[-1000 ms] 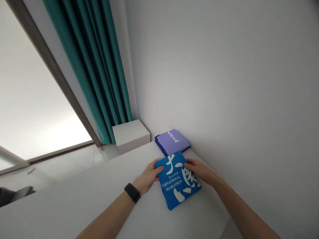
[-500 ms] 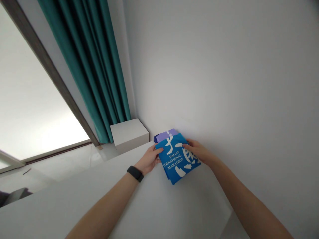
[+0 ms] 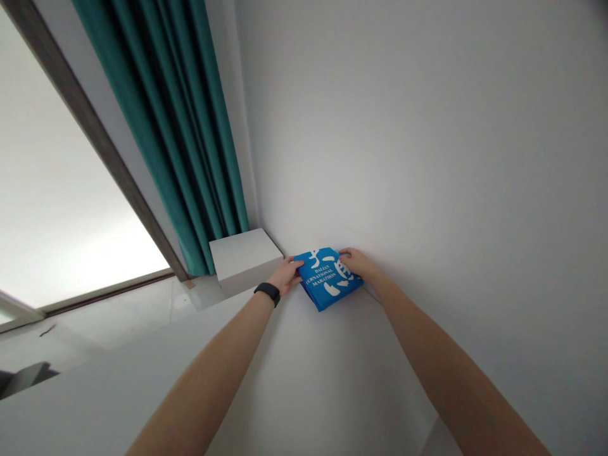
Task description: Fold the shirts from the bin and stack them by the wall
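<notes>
A folded blue cloth [image 3: 327, 278] with white lettering lies at the far corner of the white table [image 3: 294, 373], against the wall. My left hand [image 3: 287, 275] grips its left edge, and a black band sits on that wrist. My right hand [image 3: 354, 261] grips its right edge, fingers curled over the fabric. The folded purple cloth seen earlier is hidden beneath the blue one.
A white box [image 3: 244, 258] stands just left of the cloth, beyond the table's far edge. Teal curtains [image 3: 180, 126] hang behind it beside a large window [image 3: 57, 209]. A plain white wall [image 3: 427, 158] runs along the table's right side.
Both hands carried the blue cloth away from me toward the corner and set it on top of the purple cloth, which is now covered.
</notes>
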`<state>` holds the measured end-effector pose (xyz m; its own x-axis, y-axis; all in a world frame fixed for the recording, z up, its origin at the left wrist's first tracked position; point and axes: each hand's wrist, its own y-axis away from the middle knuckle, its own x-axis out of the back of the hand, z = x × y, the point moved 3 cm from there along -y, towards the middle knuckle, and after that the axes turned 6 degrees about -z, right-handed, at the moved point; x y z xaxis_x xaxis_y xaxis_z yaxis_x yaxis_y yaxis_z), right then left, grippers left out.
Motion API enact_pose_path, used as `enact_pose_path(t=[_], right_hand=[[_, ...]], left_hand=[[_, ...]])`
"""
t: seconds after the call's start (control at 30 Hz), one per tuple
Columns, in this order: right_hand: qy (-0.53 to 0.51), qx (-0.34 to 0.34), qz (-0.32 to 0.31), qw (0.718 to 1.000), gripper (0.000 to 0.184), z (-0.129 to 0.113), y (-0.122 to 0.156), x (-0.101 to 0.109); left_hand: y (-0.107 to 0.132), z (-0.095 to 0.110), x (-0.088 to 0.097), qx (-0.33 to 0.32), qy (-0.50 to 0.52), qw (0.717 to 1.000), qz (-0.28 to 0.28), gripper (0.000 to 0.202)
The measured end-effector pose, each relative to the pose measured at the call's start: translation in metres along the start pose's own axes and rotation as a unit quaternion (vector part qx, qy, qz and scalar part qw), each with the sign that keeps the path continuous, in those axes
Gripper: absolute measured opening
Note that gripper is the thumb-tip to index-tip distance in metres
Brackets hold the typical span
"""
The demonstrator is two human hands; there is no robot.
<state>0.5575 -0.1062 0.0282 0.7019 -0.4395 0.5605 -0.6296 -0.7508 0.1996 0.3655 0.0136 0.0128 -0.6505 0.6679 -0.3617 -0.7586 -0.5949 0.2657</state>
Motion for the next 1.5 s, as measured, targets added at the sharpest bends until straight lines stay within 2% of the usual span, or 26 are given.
enact_pose_path(t=[0.23, 0.33, 0.47, 0.6, 0.7, 0.93, 1.1, 1.33, 1.5], right_hand=[[0.053, 0.039, 0.016, 0.998, 0.035, 0.014, 0.021, 0.004], [0.038, 0.033, 0.014, 0.999, 0.032, 0.025, 0.037, 0.003], [-0.013, 0.001, -0.017, 1.0, 0.026, 0.038, 0.052, -0.001], [-0.088, -0.031, -0.062, 0.994, 0.026, 0.041, 0.058, -0.007], [-0.134, -0.044, -0.077, 0.987, 0.026, 0.039, 0.059, -0.011], [-0.186, -0.054, -0.069, 0.979, 0.025, 0.033, 0.063, -0.015], [-0.213, -0.048, -0.073, 0.973, 0.02, 0.027, 0.066, -0.014], [-0.264, -0.032, -0.071, 0.962, 0.024, 0.021, 0.07, -0.018], [-0.294, -0.032, -0.064, 0.953, 0.021, 0.014, 0.07, -0.021]], left_hand=[[0.019, -0.014, 0.002, -0.057, -0.056, 0.994, 0.077, 0.068], [0.032, -0.03, -0.002, -0.053, -0.067, 0.993, 0.079, 0.074], [0.043, -0.053, -0.006, -0.022, -0.062, 0.995, 0.07, 0.063], [0.047, -0.061, -0.009, 0.004, -0.047, 0.997, 0.055, 0.052], [0.051, -0.06, -0.012, 0.023, -0.03, 0.999, 0.036, 0.046], [0.059, -0.051, -0.017, 0.047, -0.006, 0.999, 0.006, 0.034], [0.06, -0.043, -0.016, 0.029, -0.007, 0.999, 0.012, 0.026], [0.064, -0.036, -0.027, 0.001, 0.025, 1.0, 0.019, 0.015], [0.067, -0.032, -0.027, 0.024, 0.019, 0.999, 0.034, 0.017]])
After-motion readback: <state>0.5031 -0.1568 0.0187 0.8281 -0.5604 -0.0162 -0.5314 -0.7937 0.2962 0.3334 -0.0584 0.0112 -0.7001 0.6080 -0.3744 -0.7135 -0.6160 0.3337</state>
